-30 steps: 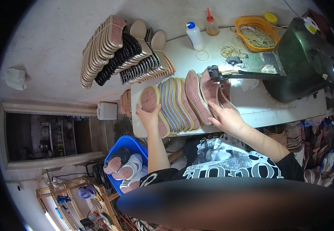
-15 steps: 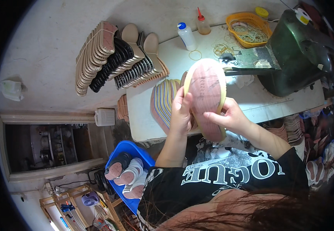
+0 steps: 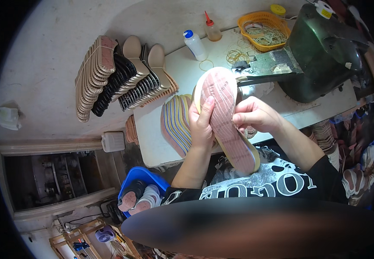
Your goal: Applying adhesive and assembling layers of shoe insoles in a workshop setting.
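A shoe insole [image 3: 222,103] with a pinkish, line-marked face and a pale yellow rim is held up in front of me, over the table's near edge. My left hand [image 3: 201,123] grips its left side, thumb lying on the pink face and the fingers behind it. On the opposite side, my right hand [image 3: 259,115] pinches the edge near the middle, with thumb and fingertips together. Beyond my left wrist, a stack of similar insoles [image 3: 176,123] with striped coloured edges lies on the white table [image 3: 152,153].
Green sewing-type machine [image 3: 320,56] stands at the right, its flat arm [image 3: 277,64] just beyond the insole. Farther back are a yellow basket [image 3: 248,36] of rubber bands, a red-tipped bottle [image 3: 213,32] and a blue-capped bottle [image 3: 194,45]. Bundled insoles [image 3: 94,77] stand left; a blue bin [image 3: 141,175] sits below.
The insole has tilted, its lower end swinging right and toward me. My right hand has shifted up along its edge, with the thumb off the pink face. The whole view has shifted slightly.
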A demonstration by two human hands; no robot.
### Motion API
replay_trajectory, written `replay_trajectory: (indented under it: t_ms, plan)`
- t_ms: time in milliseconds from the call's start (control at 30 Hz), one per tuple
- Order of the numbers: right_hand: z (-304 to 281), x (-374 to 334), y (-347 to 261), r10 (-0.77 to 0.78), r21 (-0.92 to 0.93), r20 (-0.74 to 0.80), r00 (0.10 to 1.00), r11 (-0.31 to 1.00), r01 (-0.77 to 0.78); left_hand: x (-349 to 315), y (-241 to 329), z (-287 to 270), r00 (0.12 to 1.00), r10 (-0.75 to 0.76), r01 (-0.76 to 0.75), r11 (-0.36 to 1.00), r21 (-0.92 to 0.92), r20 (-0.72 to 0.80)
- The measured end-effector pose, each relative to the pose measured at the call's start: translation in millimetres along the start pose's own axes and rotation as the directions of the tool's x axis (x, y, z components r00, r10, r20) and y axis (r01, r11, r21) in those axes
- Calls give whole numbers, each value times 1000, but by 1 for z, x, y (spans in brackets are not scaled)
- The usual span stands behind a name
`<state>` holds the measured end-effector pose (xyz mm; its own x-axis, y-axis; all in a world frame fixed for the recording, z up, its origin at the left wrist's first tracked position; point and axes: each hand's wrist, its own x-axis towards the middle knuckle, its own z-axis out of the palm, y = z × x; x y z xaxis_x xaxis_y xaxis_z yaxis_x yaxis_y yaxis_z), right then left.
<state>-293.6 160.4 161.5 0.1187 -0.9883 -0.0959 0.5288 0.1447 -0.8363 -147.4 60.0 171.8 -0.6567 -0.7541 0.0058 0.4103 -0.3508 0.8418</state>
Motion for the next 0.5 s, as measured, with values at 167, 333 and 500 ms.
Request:
replay_trajectory:
  t_ms: [167, 333, 500]
  plan:
    - [-7, 8, -13, -116, -397, -234, 965, 918, 14, 16, -9, -1, 940, 332, -268, 853, 448, -70]
    - [-8, 21, -12, -199, -354, -358, 912, 933, 64, 56, -26, -26, 967, 178, -117, 945, 304, -182]
    - [-15, 25, -17, -157, -26, -485, 860, 986, 165, 95, -35, -20, 974, 21, 7, 993, 119, -227]
